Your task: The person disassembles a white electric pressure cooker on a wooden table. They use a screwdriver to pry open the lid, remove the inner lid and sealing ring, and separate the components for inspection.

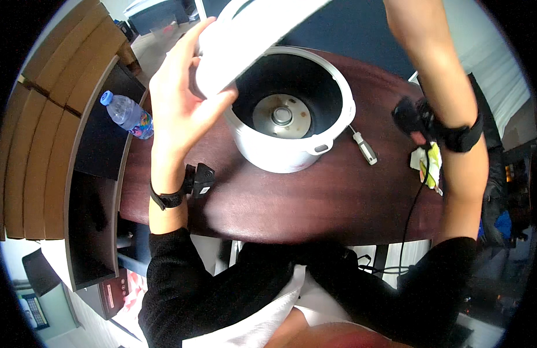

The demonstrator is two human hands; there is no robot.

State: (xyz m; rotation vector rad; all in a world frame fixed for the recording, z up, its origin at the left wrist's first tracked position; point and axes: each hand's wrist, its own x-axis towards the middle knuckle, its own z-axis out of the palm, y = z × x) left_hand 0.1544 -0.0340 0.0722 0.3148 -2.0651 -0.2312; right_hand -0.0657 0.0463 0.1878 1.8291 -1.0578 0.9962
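A white rice cooker body [291, 148] stands on a dark wooden table [338, 197], its inner pot out, showing the round metal heating plate [281, 115]. The white lid [251, 35] is raised above it. My left hand [181, 98] grips the lid's left edge, thumb under the rim. My right forearm [448, 87] reaches up past the top edge; the right hand itself is out of the picture. Both wrists wear black straps with small black devices.
A screwdriver with a white handle [364, 148] lies right of the cooker. A yellow and white wrapper [429, 165] sits near the table's right edge. A plastic water bottle with a blue cap [128, 115] lies on the dark shelf unit at left. A black cable [413, 214] hangs down.
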